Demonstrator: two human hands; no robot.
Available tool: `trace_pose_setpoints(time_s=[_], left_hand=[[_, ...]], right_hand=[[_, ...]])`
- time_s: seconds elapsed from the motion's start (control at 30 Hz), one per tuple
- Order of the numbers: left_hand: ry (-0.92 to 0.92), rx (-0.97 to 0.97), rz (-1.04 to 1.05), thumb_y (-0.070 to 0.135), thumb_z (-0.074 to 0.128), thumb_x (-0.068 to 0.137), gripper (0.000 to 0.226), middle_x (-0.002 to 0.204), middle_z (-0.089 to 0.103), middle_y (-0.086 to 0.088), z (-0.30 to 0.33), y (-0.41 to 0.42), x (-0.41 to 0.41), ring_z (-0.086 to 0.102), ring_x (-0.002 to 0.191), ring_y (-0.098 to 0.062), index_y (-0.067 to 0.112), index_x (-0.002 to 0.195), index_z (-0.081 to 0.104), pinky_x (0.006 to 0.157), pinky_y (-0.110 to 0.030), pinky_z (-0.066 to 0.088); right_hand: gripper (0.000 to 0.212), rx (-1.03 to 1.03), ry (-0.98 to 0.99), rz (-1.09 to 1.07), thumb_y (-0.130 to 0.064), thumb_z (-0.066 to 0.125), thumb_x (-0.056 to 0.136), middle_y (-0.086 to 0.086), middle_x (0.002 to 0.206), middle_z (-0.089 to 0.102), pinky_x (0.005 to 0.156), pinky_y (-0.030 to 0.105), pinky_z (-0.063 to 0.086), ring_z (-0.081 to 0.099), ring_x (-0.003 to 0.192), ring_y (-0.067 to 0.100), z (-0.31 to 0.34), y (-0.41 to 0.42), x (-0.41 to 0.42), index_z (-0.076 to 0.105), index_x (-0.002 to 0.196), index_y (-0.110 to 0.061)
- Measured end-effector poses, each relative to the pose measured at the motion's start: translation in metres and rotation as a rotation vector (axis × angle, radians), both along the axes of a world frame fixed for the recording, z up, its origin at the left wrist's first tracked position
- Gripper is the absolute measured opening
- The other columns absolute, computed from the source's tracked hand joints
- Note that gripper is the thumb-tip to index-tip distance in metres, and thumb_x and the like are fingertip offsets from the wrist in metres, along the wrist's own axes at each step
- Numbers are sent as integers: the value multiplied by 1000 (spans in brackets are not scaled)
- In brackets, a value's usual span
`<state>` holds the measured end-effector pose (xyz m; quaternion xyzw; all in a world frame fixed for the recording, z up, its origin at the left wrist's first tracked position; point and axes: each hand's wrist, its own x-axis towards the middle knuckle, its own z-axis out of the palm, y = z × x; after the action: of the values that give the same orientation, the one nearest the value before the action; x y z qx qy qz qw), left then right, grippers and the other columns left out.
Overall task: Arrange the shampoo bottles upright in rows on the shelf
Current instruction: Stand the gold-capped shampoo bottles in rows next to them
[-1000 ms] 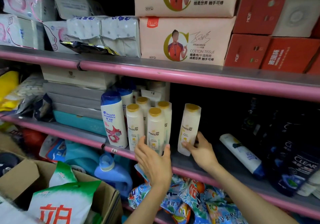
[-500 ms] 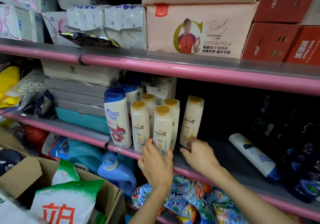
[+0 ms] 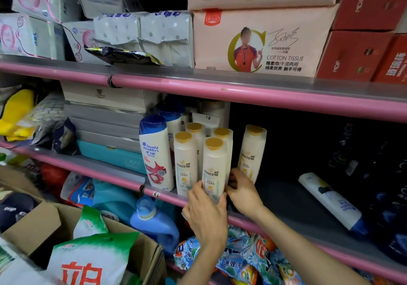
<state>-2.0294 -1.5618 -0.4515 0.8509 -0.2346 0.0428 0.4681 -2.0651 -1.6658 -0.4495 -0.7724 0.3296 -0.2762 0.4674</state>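
Head view: on the pink-edged middle shelf point(image 3: 286, 199), 5 white Pantene bottles stand upright beside a blue-capped Head & Shoulders bottle point(image 3: 156, 152). The left hand point(image 3: 206, 214) grips the front Pantene bottle point(image 3: 213, 168). The right hand point(image 3: 243, 191), fingers curled, touches its base beside another Pantene bottle point(image 3: 252, 152); whether it grips is unclear.

A shop: pink-edged shelves point(image 3: 198, 86) stocked with shampoo bottles point(image 3: 156, 152), tissue packs point(image 3: 264, 42), price tag point(image 3: 156, 194).

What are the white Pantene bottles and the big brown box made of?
Pantene bottles: probably smooth plastic, since the white sides look slightly glossy; matte gold caps. Brown box: cardboard, dull brown with folded flaps.
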Motion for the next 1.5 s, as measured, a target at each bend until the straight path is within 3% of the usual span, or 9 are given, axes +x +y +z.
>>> trace_pose_setpoints(time_s=[0.53,0.67,0.77,0.83,0.97,1.23,1.3,1.4,1.5], left_hand=[[16,-12,-91,38,72,79,61,126,47,1,-11,15,6,48,117,-19,17,129,44,95,-36,36],[26,-12,-75,39,75,76,68,126,48,-2,-8,10,2,47,118,-22,14,131,42,94,-37,39],[7,18,-50,41,74,77,69,125,49,-4,-9,9,-2,48,117,-22,12,131,42,93,-37,40],[-6,45,-35,43,70,79,68,127,48,-4,-9,8,-4,48,119,-22,12,132,40,94,-36,41],[-35,106,-34,44,65,83,67,130,45,-3,-8,7,-4,45,121,-20,13,136,36,94,-36,41],[4,75,-59,44,66,82,66,128,42,1,-10,7,-1,42,118,-17,16,133,36,90,-33,43],[16,56,-60,43,68,81,65,126,42,2,-11,7,1,43,117,-16,17,131,37,91,-32,42],[25,32,-64,39,72,78,61,123,43,2,-11,6,4,43,114,-16,18,126,40,92,-33,42],[35,6,-74,34,74,77,58,119,45,1,-12,6,6,43,112,-17,17,123,42,93,-35,44]], right_hand=[[25,-38,55,-8,-11,58,90,-4,110,66,87,24,48,62,105,13,-4,2,-3,56,113,-20],[20,-290,40,-212,-13,60,90,-4,98,64,70,13,44,64,92,15,-3,6,-26,55,109,-16],[35,-387,-34,-417,-16,69,83,3,107,54,64,26,46,61,82,21,-5,3,-41,46,109,-14],[55,-254,-34,-474,-20,75,79,6,119,46,69,32,46,59,90,26,-5,-6,-42,41,121,-12],[54,29,13,-301,-25,74,81,1,116,60,79,27,44,60,109,23,-11,-23,-28,44,124,-16],[46,27,14,-156,-28,70,84,-10,106,59,75,17,42,53,92,3,-17,-40,-1,41,119,-26],[43,3,-2,-124,-29,70,84,-12,105,57,72,13,41,53,94,3,-19,-41,2,41,116,-29],[38,-28,-33,-80,-22,68,85,-5,115,60,86,22,44,57,106,9,-22,-46,5,50,119,-22],[33,-20,-58,-60,-21,68,86,-5,112,65,80,16,45,60,101,6,-24,-48,4,55,117,-21]])
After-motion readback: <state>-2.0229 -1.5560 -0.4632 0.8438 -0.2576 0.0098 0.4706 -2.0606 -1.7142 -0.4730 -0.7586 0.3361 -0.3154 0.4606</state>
